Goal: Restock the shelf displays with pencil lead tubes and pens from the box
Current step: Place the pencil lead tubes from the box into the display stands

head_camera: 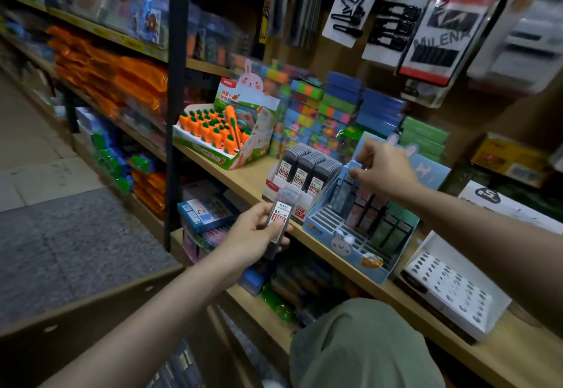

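Observation:
My left hand grips a stack of clear pencil lead tubes with red and white 0.7 labels, held just in front of the shelf edge. Behind it stands a white display with three rows of dark lead tubes. My right hand reaches over the blue bunny display and pinches a pale blue tube at its top row. That display holds several pastel tubes in slots, and its front slots are bare. A cardboard box sits open at the lower left.
An orange carrot-pen display stands to the left on the same wooden shelf. A white tray with round holes lies to the right. Coloured eraser stacks fill the back. Hair-clip cards hang above. My knee is below the shelf.

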Available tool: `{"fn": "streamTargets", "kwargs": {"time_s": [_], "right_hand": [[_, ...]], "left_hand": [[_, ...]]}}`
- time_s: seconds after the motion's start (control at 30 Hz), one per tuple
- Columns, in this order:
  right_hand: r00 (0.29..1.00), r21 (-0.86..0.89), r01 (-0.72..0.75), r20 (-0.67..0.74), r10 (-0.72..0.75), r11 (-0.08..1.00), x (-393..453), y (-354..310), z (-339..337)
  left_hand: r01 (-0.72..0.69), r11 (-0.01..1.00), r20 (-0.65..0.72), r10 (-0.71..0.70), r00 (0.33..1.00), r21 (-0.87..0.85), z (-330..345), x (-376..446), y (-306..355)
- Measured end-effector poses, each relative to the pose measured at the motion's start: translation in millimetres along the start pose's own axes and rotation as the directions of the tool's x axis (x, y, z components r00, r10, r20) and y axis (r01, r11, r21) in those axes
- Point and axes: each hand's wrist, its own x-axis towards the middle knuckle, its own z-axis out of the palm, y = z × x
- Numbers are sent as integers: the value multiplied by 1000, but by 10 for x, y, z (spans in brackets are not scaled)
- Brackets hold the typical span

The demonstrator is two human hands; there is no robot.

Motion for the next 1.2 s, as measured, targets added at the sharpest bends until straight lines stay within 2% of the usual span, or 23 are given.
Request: {"fn": "streamTargets", "kwargs": {"time_s": [0.33, 0.43, 0.53, 0.63, 0.7, 0.77, 0.8, 0.9, 0.93, 1.0, 1.07, 1.1, 1.2], "right_hand": [[998, -46, -60, -2, 60, 997, -16, -5, 148], [996, -58, -70, -54, 67, 996, -44, 8, 207], [992, -122, -54, -118, 39, 991, -60, -4, 247], [996, -190, -42, -81, 27, 981, -45, -17, 204], [992, -101, -2, -128, -12, 995, -97, -40, 145], [967, 111, 104, -242, -75, 988, -259, -142, 124], [969, 193, 149, -226, -104, 970, -372, -220, 138], [985, 352, 128, 64, -161, 927, -716, -429, 266], [981, 384, 110, 105, -162, 917, -790, -464, 305], [983, 403, 102, 102, -155, 910, -841, -500, 347], [982, 407, 100, 106, -156, 908, -793, -525, 328], [981, 413, 99, 111, -158, 905, -742, -529, 296], [990, 403, 111, 35, -137, 909, -461, -467, 106]], "left_hand": [[23, 1000, -1, -23, 1000, -21, 38, 42, -86], [17, 1000, -10, -18, 1000, -22, 43, 46, -97], [15, 999, -24, -16, 1000, -44, 47, 44, -91], [14, 999, -13, -15, 1000, -52, 69, 21, -76], [13, 999, 6, -12, 1000, -51, 93, 0, -63], [4, 998, 21, -3, 1000, -62, 113, -18, -56], [-1, 998, 30, 3, 1000, -68, 124, -26, -53], [-17, 998, 69, 21, 997, -66, 163, -46, -37], [-26, 998, 83, 31, 996, -61, 172, -51, -32], [-51, 997, 112, 56, 992, -51, 173, -57, -26], [-77, 997, 119, 76, 990, 3, 147, -48, -25], [-104, 991, 99, 96, 991, 83, 117, -28, -25], [-202, 870, 22, 215, 976, 451, -51, 78, -18]]}}
